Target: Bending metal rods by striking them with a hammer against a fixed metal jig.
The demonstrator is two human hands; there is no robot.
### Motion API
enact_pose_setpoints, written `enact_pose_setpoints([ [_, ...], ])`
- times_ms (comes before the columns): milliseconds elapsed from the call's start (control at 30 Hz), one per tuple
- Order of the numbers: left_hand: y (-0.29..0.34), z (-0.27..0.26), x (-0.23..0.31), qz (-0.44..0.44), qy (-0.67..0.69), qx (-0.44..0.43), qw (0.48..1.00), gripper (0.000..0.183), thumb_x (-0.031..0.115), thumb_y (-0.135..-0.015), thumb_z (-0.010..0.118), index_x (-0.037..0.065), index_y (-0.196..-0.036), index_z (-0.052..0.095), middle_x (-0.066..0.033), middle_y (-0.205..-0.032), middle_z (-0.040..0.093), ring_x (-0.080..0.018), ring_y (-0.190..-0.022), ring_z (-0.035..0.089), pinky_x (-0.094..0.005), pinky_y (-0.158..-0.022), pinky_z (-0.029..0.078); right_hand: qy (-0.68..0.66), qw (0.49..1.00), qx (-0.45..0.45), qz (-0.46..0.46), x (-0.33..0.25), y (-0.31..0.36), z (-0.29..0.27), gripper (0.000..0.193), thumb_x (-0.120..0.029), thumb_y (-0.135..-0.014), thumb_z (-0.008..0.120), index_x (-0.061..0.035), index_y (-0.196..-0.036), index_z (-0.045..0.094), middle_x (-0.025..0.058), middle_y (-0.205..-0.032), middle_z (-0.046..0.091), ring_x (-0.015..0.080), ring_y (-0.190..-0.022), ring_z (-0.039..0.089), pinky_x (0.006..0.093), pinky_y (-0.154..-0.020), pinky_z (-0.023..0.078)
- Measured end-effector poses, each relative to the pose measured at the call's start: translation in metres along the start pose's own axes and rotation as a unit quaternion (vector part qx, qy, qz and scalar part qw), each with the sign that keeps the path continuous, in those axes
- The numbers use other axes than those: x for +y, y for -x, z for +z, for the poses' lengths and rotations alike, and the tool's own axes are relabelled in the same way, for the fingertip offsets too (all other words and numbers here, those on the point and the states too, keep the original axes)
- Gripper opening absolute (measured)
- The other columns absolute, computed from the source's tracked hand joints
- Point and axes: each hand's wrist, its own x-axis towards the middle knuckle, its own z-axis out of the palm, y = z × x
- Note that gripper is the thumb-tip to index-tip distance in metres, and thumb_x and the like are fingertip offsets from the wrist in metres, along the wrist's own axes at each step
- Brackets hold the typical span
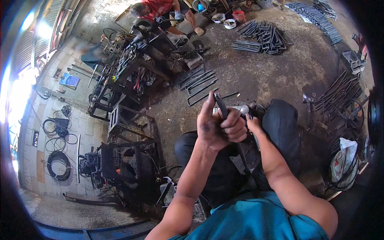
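My left hand is raised in front of me with its fingers wrapped round a dark metal bar. One end of the bar sticks up past the thumb; its lower part runs down between my knees. Close by on the right, my right hand is closed round the handle of a hammer. The shiny hammer head is beside the left hand's knuckles, and whether it touches the bar I cannot tell. Beyond my hands, several U-shaped metal rods lie on the floor.
A heap of bent rods and a neat row of rods lie farther off. Metal workbenches stand at left. Loose dark rods and a white sack are at right. A person in red works at the far side.
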Motion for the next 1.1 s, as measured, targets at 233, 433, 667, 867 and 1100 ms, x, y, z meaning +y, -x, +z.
enact_pose_setpoints([
  [233, -0.003, -0.034, 0.012, 0.016, -0.006, -0.090, 0.996, 0.073, 0.078, -0.085, 0.032, 0.012, -0.052, 0.030, 0.0027, -0.053, 0.028, -0.0122, -0.047, 0.024, -0.0280, -0.047, 0.021, 0.018, 0.999, -0.018, -0.030, -0.012, 0.018, -0.003, 0.061, -0.054, -0.088, 0.056, 0.0062, -0.085, 0.064, 0.0229, -0.076, 0.066, 0.0353, -0.063, 0.066, 0.0452, -0.059, 0.051],
  [433, -0.013, -0.051, 0.021, 0.130, -0.318, 0.045, 0.938, 0.070, 0.070, -0.088, 0.037, 0.008, -0.054, 0.037, -0.0003, -0.056, 0.035, -0.0177, -0.053, 0.033, -0.0312, -0.053, 0.025, 0.064, 0.982, 0.106, -0.142, 0.002, 0.008, 0.009, 0.062, -0.056, -0.087, 0.057, 0.0056, -0.081, 0.065, 0.0223, -0.069, 0.065, 0.0338, -0.057, 0.065, 0.0454, -0.054, 0.049],
  [667, 0.000, -0.073, 0.027, 0.177, -0.410, 0.129, 0.885, 0.044, 0.043, -0.095, 0.051, 0.004, -0.074, 0.051, 0.0033, -0.067, 0.042, -0.0067, -0.062, 0.036, -0.0252, -0.055, 0.028, 0.016, 0.998, -0.035, 0.054, -0.038, 0.030, -0.009, 0.070, -0.060, -0.089, 0.052, 0.0086, -0.077, 0.059, 0.0159, -0.061, 0.060, 0.0274, -0.047, 0.060, 0.0421, -0.045, 0.047],
  [867, -0.006, -0.086, 0.028, 0.154, -0.330, 0.191, 0.912, 0.054, 0.055, -0.095, 0.041, 0.010, -0.064, 0.039, 0.0000, -0.062, 0.039, -0.0113, -0.055, 0.034, -0.0266, -0.051, 0.026, -0.077, 0.993, -0.051, 0.076, -0.044, 0.021, -0.005, 0.068, -0.062, -0.090, 0.049, 0.0034, -0.071, 0.055, 0.0097, -0.056, 0.053, 0.0239, -0.043, 0.054, 0.0382, -0.041, 0.045],
  [1100, -0.011, -0.101, 0.034, 0.068, -0.195, 0.234, 0.950, 0.059, 0.061, -0.096, 0.035, 0.012, -0.062, 0.034, 0.0007, -0.057, 0.033, -0.0122, -0.048, 0.031, -0.0273, -0.045, 0.026, -0.079, 0.993, -0.057, 0.065, -0.033, 0.009, 0.006, 0.071, -0.065, -0.089, 0.046, 0.0018, -0.068, 0.053, 0.0113, -0.056, 0.054, 0.0242, -0.041, 0.055, 0.0380, -0.041, 0.045],
])
